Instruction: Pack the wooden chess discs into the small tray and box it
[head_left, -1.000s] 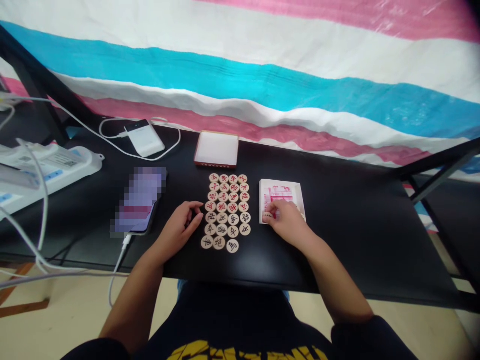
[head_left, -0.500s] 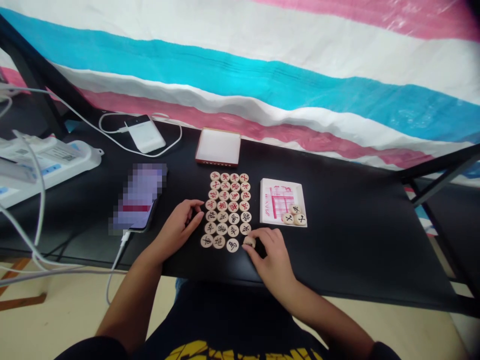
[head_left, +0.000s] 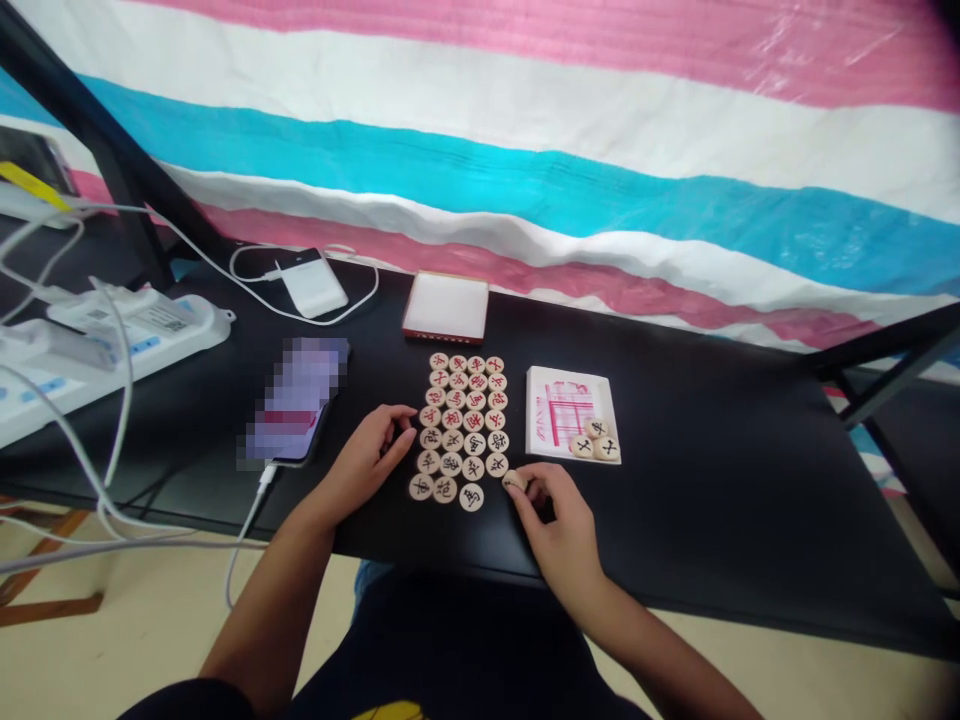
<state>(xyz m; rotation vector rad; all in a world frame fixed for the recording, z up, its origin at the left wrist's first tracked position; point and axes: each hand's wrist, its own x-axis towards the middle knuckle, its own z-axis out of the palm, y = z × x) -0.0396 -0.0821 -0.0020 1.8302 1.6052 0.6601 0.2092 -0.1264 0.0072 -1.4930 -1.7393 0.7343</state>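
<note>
Between the thumb and fingers of my right hand [head_left: 559, 515] is a round wooden Chinese chess piece [head_left: 513, 481], tilted, at the lower right corner of the laid-out pieces. Those pieces stand in close rows, with red characters such as this red piece [head_left: 454, 419] in the far rows and black ones such as this black piece [head_left: 472, 497] in the near rows. My left hand [head_left: 365, 458] rests beside the left edge of the rows, thumb and index finger apart, holding nothing. To the right, an open white box tray [head_left: 534, 410] contains three black-character pieces [head_left: 597, 429] and a red-printed sheet.
Behind the rows lies a box lid [head_left: 447, 308]. A phone [head_left: 296, 400] on a charging cable is left of my left arm, with a white power bank [head_left: 315, 285] farther back. Power strips [head_left: 161, 330] and loose cables crowd the left of the black table [head_left: 720, 500].
My right hand has shifted slightly right and away from me with the piece, which is now more tilted. My left hand stays by the rows. The view has tilted up a little.
</note>
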